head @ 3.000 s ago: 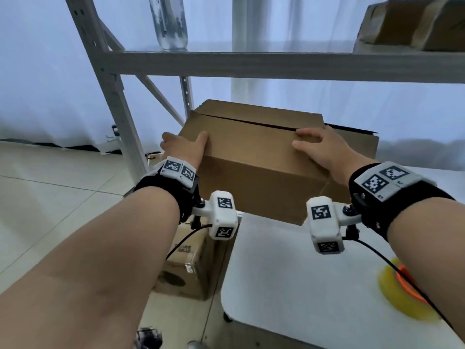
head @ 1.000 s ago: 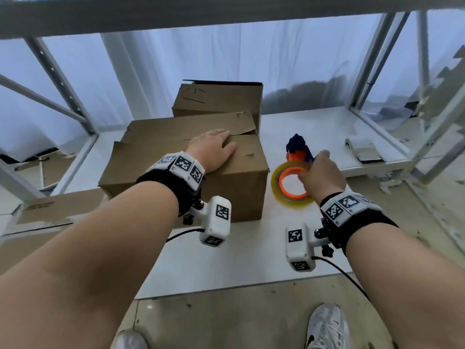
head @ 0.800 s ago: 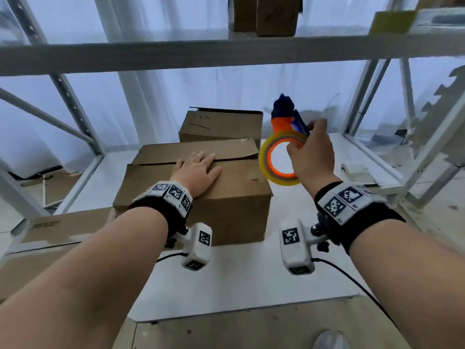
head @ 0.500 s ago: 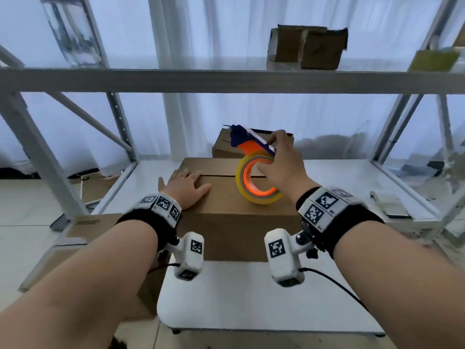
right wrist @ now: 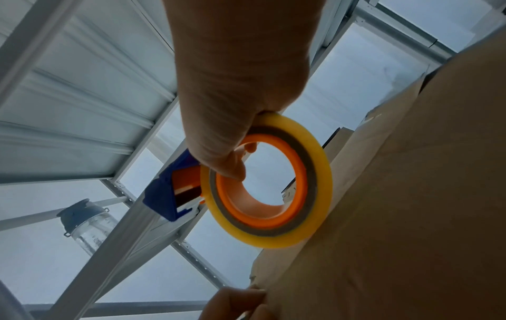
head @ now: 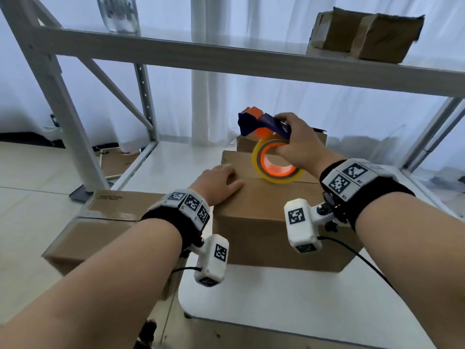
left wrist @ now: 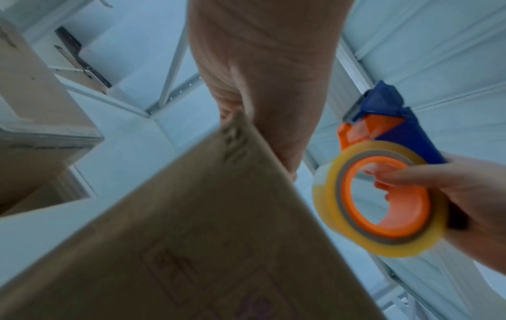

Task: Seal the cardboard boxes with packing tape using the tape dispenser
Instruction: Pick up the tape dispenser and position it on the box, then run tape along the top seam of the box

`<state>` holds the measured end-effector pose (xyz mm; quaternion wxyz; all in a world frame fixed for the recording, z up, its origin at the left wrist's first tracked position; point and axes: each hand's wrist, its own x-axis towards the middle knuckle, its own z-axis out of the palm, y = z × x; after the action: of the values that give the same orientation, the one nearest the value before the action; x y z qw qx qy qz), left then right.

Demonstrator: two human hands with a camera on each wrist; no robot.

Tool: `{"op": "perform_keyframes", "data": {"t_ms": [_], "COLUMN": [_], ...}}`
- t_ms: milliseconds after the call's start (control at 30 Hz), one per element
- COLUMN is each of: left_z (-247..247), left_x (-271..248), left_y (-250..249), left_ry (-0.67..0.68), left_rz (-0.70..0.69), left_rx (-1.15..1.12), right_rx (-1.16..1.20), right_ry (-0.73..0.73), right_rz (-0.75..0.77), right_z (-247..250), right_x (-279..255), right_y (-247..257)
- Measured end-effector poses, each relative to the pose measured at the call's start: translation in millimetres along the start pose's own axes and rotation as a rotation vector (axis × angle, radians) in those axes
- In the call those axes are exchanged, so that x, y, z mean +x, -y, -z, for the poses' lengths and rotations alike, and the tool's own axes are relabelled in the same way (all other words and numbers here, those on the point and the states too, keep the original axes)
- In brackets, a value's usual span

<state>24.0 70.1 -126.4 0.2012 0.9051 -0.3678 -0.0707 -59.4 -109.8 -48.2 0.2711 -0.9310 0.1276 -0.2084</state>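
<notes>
A brown cardboard box (head: 274,222) stands on the white table (head: 289,306), flaps closed. My left hand (head: 217,183) rests flat on its top near the left corner, fingers straight; in the left wrist view the palm (left wrist: 263,91) lies over the box edge (left wrist: 208,216). My right hand (head: 299,144) grips the blue and orange tape dispenser (head: 261,123) with its yellowish tape roll (head: 275,165), held just above the box top. The right wrist view shows fingers curled through the orange core of the roll (right wrist: 269,179), next to the box (right wrist: 410,194).
A second box (head: 314,138) stands behind the first. Another cardboard box (head: 100,222) sits lower at the left. A grey metal shelf beam (head: 226,59) crosses overhead, with a clear bottle (head: 118,13) and taped boxes (head: 364,34) on it. Shelf posts (head: 57,102) stand at the left.
My right hand picked the dispenser up from the table at the right and carried it left, over the box top. The left hand stayed on the box while my head view shifted.
</notes>
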Motion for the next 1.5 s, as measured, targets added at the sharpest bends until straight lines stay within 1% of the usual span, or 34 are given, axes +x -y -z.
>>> {"op": "perform_keyframes", "data": {"t_ms": [100,167,267,333,400,467,567,633,733,867,1000,1100,1267,1367,1500], "left_z": [-4,-2,6,15,28,41,55,59,59,58,58,58,59,62,62], "left_x": [-4,-5,-5,-5,-4,-6,-8,-9,-10,-13,-14,-14,-15,-15,-15], "left_y": [-3,-1,0,-6,-16,-24,-28,-25,-20,-18,-19,-19,-20,-20,-23], "left_ry": [-0.030,-0.060,-0.107,-0.186,-0.295,-0.352,-0.307,-0.234,-0.141,-0.074,-0.061,-0.049,-0.083,-0.095,-0.095], "left_rz": [-0.045,-0.031,-0.007,-0.021,-0.027,-0.003,0.085,0.157,0.205,0.224,0.240,0.213,0.184,0.166,0.180], "left_rx": [-0.078,-0.117,-0.212,-0.348,-0.558,-0.799,-1.082,-1.162,-1.166,-1.144,-1.136,-1.123,-1.143,-1.143,-1.142], "right_rx": [0.040,0.075,0.052,0.053,0.066,0.082,0.097,0.091,0.066,0.054,0.047,0.040,0.026,0.026,0.053], "right_ry": [0.054,0.047,0.046,0.061,0.080,0.088,0.089,0.094,0.096,0.105,0.098,0.101,0.111,0.141,0.170], "right_rz": [0.038,0.063,0.108,0.089,0.063,0.064,0.091,0.111,0.136,0.143,0.146,0.149,0.151,0.140,0.120], "right_z": [-5,-7,-7,-5,-3,-3,-2,-2,-4,-4,-4,-4,-5,-3,0], "right_x": [-6,-11,-14,-14,-16,-19,-21,-21,-21,-21,-22,-21,-21,-21,-22], "right_y": [-8,-14,-20,-22,-24,-25,-26,-25,-23,-21,-21,-20,-21,-20,-17]}}
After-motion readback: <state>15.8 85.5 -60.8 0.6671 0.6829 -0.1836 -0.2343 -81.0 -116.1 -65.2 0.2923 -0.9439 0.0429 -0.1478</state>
